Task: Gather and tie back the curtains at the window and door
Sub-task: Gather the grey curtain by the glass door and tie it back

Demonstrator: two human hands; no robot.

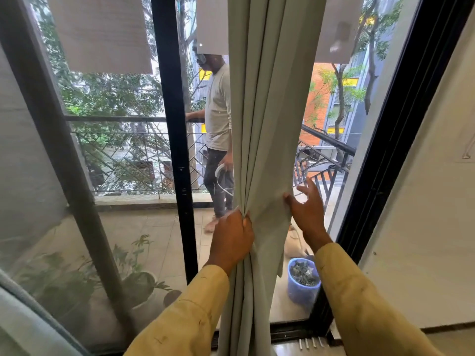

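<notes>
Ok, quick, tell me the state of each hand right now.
Left hand: closed, gripping the gathered curtain.
Right hand: open, fingers spread, at the curtain's right edge.

No legible text; orange sign [298, 167] beyond balcony railing [327, 139] too blurred.

The curtain [267, 111] is of plain, pale grey-green cloth and hangs straight down before the glass door [177, 124]. It is gathered into long vertical folds, most narrow where the left hand [231, 237] grips it.
</notes>
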